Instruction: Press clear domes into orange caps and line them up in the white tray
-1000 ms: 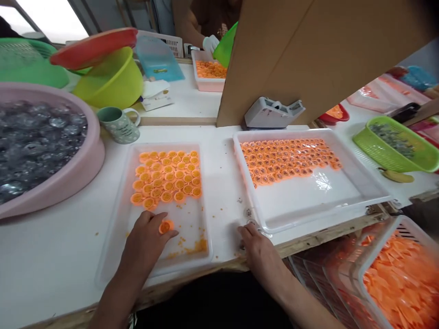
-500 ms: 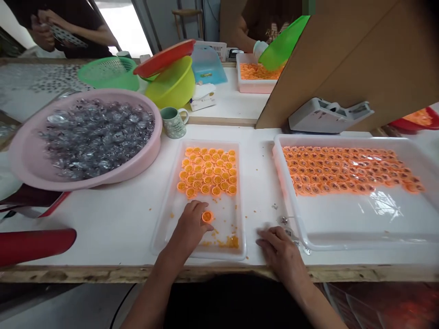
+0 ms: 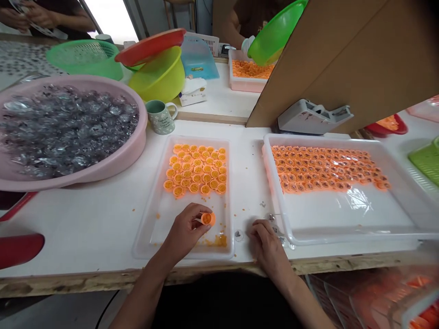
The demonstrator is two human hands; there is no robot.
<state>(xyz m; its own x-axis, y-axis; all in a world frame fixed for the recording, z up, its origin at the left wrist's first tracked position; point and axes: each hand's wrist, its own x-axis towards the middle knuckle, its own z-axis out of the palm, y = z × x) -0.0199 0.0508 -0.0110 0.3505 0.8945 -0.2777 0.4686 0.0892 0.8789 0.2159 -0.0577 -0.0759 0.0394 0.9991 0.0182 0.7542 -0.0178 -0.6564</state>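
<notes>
Between the thumb and fingers of my left hand [image 3: 187,228] is a small orange cup [image 3: 207,219] with yellow-orange bits inside, held over the front part of a white tray [image 3: 144,230]. Rows of similar filled orange cups [image 3: 197,169] stand in the back half of that tray. My right hand [image 3: 267,244] rests on the table between the two trays, its fingers curled; whatever is under them is hidden. A small clear disc [image 3: 239,235] lies just left of it, and several clear pieces [image 3: 275,228] lie to its right.
A larger white tray [image 3: 329,237] on the right holds rows of orange cups with dark-marked tops. On the left stands a pink basin [image 3: 137,155] of clear pieces, beside a green mug [image 3: 160,119]. A cardboard panel [image 3: 318,59] rises behind. Across the table, a person holds a green basin [image 3: 277,34].
My left hand has lifted and tilted the orange cup. A clear disc now shows left of my right hand, which has curled its fingers more. The whole view has shifted.
</notes>
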